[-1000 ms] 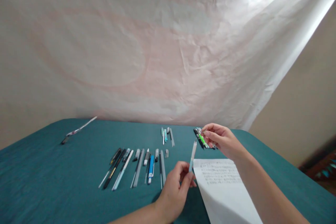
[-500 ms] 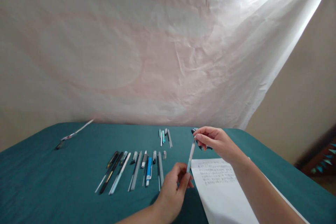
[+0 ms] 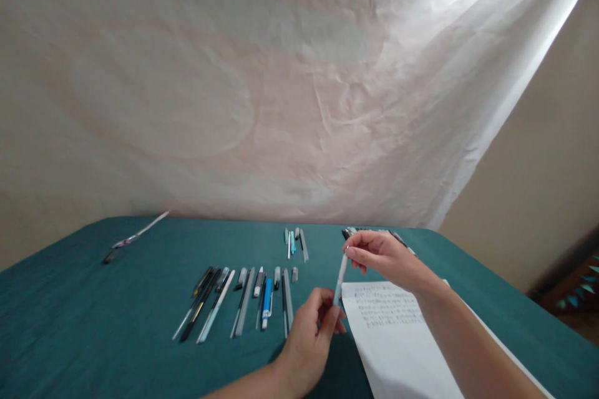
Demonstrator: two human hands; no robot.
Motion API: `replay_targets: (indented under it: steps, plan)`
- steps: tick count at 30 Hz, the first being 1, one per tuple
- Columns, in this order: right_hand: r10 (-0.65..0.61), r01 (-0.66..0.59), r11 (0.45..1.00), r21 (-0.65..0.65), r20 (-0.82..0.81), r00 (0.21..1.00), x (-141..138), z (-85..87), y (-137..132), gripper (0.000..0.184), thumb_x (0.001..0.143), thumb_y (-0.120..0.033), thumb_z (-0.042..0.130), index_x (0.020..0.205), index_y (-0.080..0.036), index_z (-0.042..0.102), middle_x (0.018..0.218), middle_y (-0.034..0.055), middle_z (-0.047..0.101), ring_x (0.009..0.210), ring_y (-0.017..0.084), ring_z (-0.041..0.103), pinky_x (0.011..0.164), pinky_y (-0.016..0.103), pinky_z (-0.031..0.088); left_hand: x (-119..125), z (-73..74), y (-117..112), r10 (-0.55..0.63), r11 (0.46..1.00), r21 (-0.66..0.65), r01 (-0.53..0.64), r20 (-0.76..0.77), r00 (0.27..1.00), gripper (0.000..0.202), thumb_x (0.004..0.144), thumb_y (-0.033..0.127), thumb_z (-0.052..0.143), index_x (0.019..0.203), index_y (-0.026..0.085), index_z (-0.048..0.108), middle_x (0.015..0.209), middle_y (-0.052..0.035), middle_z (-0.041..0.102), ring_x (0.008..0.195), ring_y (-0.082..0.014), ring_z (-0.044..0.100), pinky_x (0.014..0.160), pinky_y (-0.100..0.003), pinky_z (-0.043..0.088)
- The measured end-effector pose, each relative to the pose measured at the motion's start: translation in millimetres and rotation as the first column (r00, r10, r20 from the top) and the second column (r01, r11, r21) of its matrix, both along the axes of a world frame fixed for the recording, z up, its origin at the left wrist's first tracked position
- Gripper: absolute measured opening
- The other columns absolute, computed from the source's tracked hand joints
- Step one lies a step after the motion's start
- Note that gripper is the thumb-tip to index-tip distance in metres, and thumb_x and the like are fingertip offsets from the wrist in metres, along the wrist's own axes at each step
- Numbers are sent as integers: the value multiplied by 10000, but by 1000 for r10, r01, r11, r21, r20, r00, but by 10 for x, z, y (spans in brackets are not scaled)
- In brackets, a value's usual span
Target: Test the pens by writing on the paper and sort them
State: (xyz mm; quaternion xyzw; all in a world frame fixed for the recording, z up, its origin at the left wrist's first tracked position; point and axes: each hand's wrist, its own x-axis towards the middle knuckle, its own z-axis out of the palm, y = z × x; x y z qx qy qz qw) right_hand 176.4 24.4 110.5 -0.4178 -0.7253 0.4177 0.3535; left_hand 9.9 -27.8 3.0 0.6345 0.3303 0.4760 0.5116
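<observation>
My left hand (image 3: 309, 336) is closed around the lower part of a slim pen (image 3: 342, 271), white above and pale blue below, held upright with a slight tilt. At its upper end, the fingertips of my right hand (image 3: 374, 254) are pinched together on the tip; the small part between them is mostly hidden. Below my right forearm lies a sheet of paper (image 3: 388, 349) with lines of handwriting. Left of my left hand is a row of pens and pen parts, among them a blue pen (image 3: 267, 302), a black pen (image 3: 201, 312) and a grey clear barrel (image 3: 245, 302).
A teal cloth (image 3: 116, 324) covers the table. Further back lies a small group of turquoise and clear pen parts (image 3: 293, 243). Several dark pens (image 3: 347, 233) lie partly behind my right hand. A thin pale item with a dark end (image 3: 140, 234) is at far left. A pale sheet (image 3: 281, 106) hangs behind.
My right hand has come down slightly onto the pen's upper end; the thin dark piece that showed between fingers and barrel is hardly visible now. My left hand stays nearly still.
</observation>
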Motion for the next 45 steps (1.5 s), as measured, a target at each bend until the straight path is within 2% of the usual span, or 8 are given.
replay_targets:
  steps: [8,14,17,21,27,34,41,45]
  plan:
    - [-6,6,1000,0,2,1000,-73,-72,4,283,746,-430,588,754,-151,542,640,-7,556,561,90,522,491,202,418,-2,-21,15,-7,1000,-9,8,45,999,182,878,335,412,888,166,478,792,-26,557,671,-137,541,651,-263,425]
    - [43,-45,998,-35,-67,997,-45,-56,22,357,800,-438,514,1014,-161,581,875,62,613,727,136,579,534,226,460,-15,-16,37,-13,1000,-20,14,43,999,166,885,305,397,926,159,465,794,-24,546,657,-129,537,632,-258,423]
    - [47,-49,999,-19,-76,996,-38,-50,26,362,818,-419,495,1064,-172,593,970,80,617,775,141,575,570,235,472,-11,-13,34,-16,1000,-18,17,32,999,158,889,291,389,928,156,461,796,-27,545,659,-129,538,629,-259,423]
    - [38,-38,999,-5,-78,996,-79,-86,37,301,801,-398,535,912,-141,647,799,53,627,653,102,542,544,209,448,2,-14,26,-16,1000,-24,17,30,999,160,890,287,388,940,152,459,797,-29,548,655,-130,540,622,-263,426]
    - [15,-19,999,-27,-131,991,-115,-141,61,268,769,-403,582,742,-136,590,670,11,588,574,78,508,519,195,422,9,-27,28,-35,999,-15,35,35,999,167,894,292,380,944,152,454,796,-27,544,653,-129,544,615,-264,427]
    - [37,-44,998,-50,-124,992,-109,-129,41,337,828,-428,482,964,-157,629,925,71,621,725,125,561,549,220,453,17,-35,31,-25,1000,-16,26,40,999,154,895,275,379,942,149,454,781,-21,538,645,-128,540,604,-263,424]
    - [-6,4,1000,-18,-149,989,-141,-224,110,249,768,-393,587,765,-146,618,672,12,597,565,83,499,494,199,409,25,-47,22,-49,998,-40,51,50,998,178,897,280,370,977,146,457,791,-27,541,645,-133,551,594,-266,424]
    - [1,-10,999,-48,-179,984,-139,-224,100,257,770,-401,583,778,-147,621,684,20,601,592,94,520,501,203,415,24,-56,34,-48,998,-36,50,55,997,187,898,290,367,974,143,453,775,-24,536,630,-133,550,580,-266,425]
